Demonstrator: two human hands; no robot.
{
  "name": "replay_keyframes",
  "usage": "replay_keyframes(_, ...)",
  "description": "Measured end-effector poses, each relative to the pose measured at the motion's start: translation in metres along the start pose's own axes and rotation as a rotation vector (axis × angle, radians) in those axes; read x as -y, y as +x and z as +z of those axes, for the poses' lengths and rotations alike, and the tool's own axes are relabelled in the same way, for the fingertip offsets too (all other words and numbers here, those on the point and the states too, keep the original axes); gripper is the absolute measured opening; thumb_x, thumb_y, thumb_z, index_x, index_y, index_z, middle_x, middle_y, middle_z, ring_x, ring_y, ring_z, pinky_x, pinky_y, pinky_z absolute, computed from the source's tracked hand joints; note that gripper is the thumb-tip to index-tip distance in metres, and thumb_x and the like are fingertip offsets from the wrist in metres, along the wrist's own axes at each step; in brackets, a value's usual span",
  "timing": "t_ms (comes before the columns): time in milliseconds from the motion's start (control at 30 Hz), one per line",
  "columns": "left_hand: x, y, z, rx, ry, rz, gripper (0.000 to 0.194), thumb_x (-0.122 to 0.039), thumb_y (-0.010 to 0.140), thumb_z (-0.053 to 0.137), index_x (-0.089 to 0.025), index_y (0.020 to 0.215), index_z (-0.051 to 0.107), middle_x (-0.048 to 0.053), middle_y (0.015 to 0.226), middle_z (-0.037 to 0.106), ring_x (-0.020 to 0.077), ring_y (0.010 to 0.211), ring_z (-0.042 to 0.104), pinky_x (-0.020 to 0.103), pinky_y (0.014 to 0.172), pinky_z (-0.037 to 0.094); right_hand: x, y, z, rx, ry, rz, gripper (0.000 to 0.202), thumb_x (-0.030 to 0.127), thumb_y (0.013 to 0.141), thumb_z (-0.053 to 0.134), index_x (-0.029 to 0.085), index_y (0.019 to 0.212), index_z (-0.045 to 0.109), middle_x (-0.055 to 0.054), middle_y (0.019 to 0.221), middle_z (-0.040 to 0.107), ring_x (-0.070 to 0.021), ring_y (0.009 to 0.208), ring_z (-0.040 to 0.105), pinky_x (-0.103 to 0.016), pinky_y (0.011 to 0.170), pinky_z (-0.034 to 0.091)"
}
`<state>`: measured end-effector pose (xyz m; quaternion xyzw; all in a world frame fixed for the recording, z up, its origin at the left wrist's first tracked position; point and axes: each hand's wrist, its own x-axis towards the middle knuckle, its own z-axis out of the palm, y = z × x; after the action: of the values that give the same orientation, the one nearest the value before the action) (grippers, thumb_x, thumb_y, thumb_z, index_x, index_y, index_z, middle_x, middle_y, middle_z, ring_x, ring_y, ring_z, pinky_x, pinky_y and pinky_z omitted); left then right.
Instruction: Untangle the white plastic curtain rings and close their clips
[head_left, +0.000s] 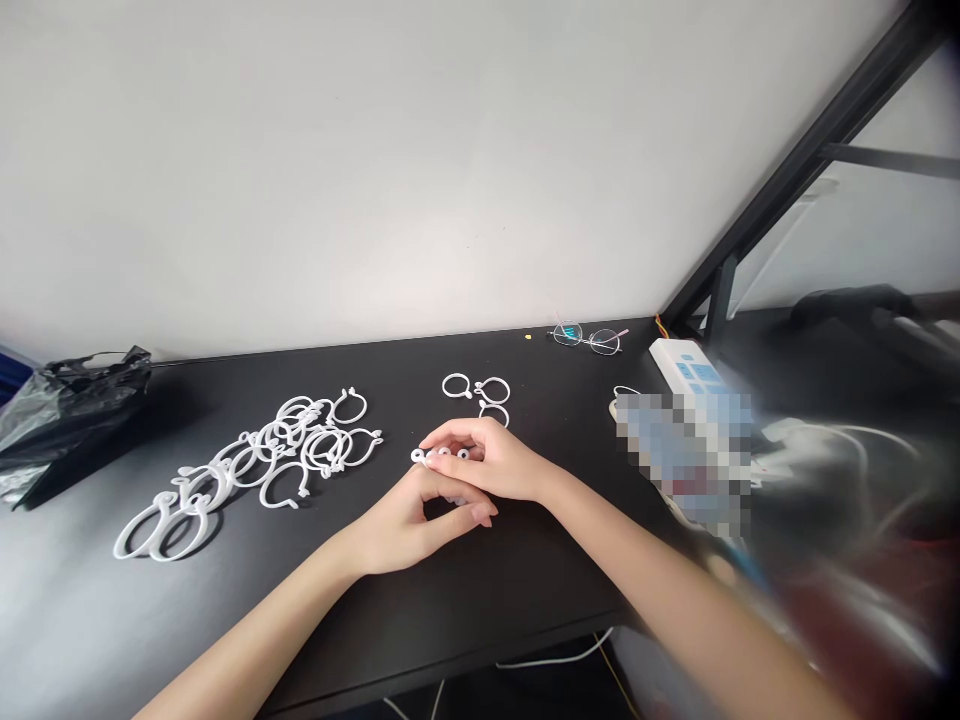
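Observation:
My left hand (409, 525) and my right hand (499, 462) meet over the middle of the black table, both closed around a few white plastic curtain rings. Only the small round eyelets (418, 456) of these rings show between my fingers; the rest is hidden by my hands. Just beyond my right hand lie a white ring (456, 375), a second one beside it, and a third partly covered by the hand. To the left, a loose heap of white curtain rings (255, 465) spreads across the table, some overlapping, several with a gap at their ends.
A black plastic bag (75, 410) lies at the far left. Wire-framed glasses (589, 338) rest near the wall, with a tiny yellow bit (528, 337) beside them. At right are a white power strip (679, 362), a pixelated object (667, 460), cables and a black metal frame (795, 180).

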<state>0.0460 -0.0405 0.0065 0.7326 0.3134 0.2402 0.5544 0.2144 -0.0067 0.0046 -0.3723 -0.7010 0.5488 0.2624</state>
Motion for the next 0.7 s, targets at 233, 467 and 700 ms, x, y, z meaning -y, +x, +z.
replay_keyframes(233, 0.0025, -0.0007, 0.0009, 0.005, 0.017, -0.03, 0.024, -0.029, 0.091, 0.057, -0.015, 0.084, 0.075, 0.005, 0.086, 0.074, 0.0176, 0.087, 0.066, 0.027, 0.082, 0.051, -0.0016, -0.0001, 0.0002, -0.009, 0.0, -0.011, 0.03, 0.041, 0.086, 0.063, 0.018, 0.105, 0.068, -0.004, 0.091, 0.068, -0.0151, 0.081, 0.063, -0.025, 0.069, 0.051)
replay_keyframes(467, 0.0038, 0.0022, 0.0025, -0.03, -0.024, -0.026, 0.032, -0.033, 0.094, 0.053, -0.014, 0.079, 0.074, 0.006, 0.08, 0.073, 0.0173, 0.08, 0.066, 0.027, 0.077, 0.051, 0.0012, -0.0002, 0.0023, -0.027, -0.004, 0.015, 0.03, 0.044, 0.087, 0.06, 0.019, 0.103, 0.068, -0.003, 0.087, 0.066, -0.0125, 0.071, 0.059, -0.022, 0.058, 0.047)
replay_keyframes(700, -0.0022, 0.0012, 0.0048, -0.078, 0.035, 0.046, 0.03, -0.03, 0.092, 0.054, -0.014, 0.075, 0.074, 0.004, 0.075, 0.07, 0.0157, 0.077, 0.063, 0.025, 0.074, 0.049, 0.0029, -0.0028, 0.0017, 0.021, 0.001, 0.122, 0.037, 0.052, 0.088, 0.057, 0.022, 0.106, 0.067, 0.001, 0.069, 0.06, -0.0092, 0.051, 0.05, -0.02, 0.045, 0.038)
